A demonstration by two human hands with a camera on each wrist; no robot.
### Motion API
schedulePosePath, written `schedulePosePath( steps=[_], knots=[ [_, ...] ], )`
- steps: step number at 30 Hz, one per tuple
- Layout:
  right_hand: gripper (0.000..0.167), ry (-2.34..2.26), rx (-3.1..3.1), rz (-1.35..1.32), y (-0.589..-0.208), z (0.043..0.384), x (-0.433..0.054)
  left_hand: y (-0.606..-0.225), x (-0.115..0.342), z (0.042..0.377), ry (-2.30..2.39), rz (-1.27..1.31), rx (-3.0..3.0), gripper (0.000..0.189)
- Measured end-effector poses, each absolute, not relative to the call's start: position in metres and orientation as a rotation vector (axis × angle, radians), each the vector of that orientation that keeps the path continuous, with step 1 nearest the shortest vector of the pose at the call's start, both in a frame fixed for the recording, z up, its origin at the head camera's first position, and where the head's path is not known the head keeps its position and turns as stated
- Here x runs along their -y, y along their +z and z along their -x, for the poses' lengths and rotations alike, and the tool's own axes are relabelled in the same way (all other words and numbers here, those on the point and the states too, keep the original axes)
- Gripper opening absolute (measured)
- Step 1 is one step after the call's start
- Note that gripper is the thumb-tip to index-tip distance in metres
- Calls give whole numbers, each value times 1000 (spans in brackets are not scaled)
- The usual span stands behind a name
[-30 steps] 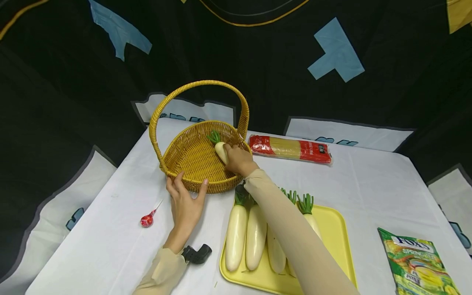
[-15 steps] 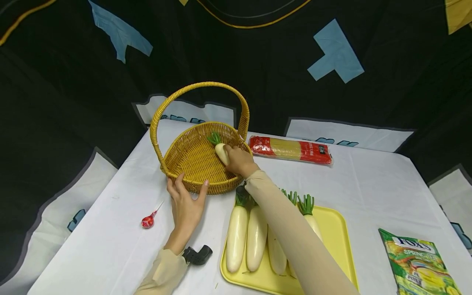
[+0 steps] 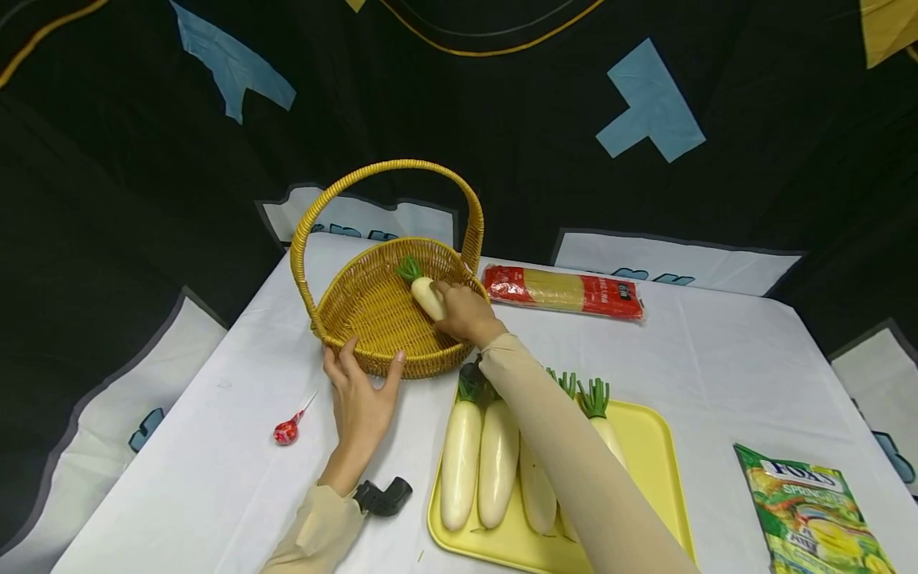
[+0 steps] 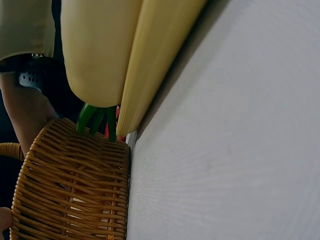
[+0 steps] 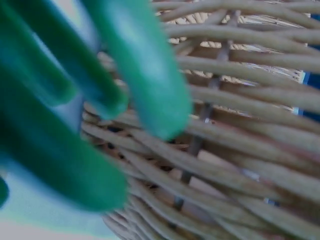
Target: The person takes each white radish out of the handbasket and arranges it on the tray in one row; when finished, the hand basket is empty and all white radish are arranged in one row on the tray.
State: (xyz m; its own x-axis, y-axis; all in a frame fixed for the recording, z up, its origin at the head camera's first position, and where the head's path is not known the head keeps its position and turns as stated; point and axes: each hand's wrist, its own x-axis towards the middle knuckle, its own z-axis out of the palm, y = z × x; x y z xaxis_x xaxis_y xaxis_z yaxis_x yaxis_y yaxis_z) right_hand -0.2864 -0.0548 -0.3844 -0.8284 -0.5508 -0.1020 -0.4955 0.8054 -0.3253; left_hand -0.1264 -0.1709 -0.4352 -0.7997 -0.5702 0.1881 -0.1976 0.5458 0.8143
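My right hand (image 3: 466,312) reaches over the near right rim of the wicker basket (image 3: 380,311) and grips a white radish (image 3: 427,296) with green stem ends. That radish lies slanted inside, its leafy end toward the back; the hand covers its lower part. My left hand (image 3: 364,406) touches the basket's near rim, fingers spread and thumb apart. In the left wrist view, a fingertip (image 4: 4,218) shows against the woven wall (image 4: 70,190). Green radish stems (image 5: 145,75) stand before the weave in the right wrist view.
Several white radishes (image 3: 460,470) lie on a yellow tray (image 3: 649,446), partly under my right sleeve. A noodle packet (image 3: 562,289) lies right of the basket. A red lollipop (image 3: 287,431) is at left, a Fox's packet (image 3: 810,510) at right. A dark curtain stands behind the table.
The leafy end of the gripped radish has shifted slightly left inside the basket. My left hand and the basket have stayed in place.
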Motion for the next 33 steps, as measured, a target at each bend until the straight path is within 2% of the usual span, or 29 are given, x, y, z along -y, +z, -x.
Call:
schedulePosePath(
  steps=[19, 33],
  knots=[
    [72, -1030, -2713, 908, -365, 286, 32, -434, 170, 127, -1166, -630, 2376, 81],
    [72, -1225, -2645, 765, -346, 274, -9, -435, 170, 128, -1170, -629, 2382, 82]
  ],
)
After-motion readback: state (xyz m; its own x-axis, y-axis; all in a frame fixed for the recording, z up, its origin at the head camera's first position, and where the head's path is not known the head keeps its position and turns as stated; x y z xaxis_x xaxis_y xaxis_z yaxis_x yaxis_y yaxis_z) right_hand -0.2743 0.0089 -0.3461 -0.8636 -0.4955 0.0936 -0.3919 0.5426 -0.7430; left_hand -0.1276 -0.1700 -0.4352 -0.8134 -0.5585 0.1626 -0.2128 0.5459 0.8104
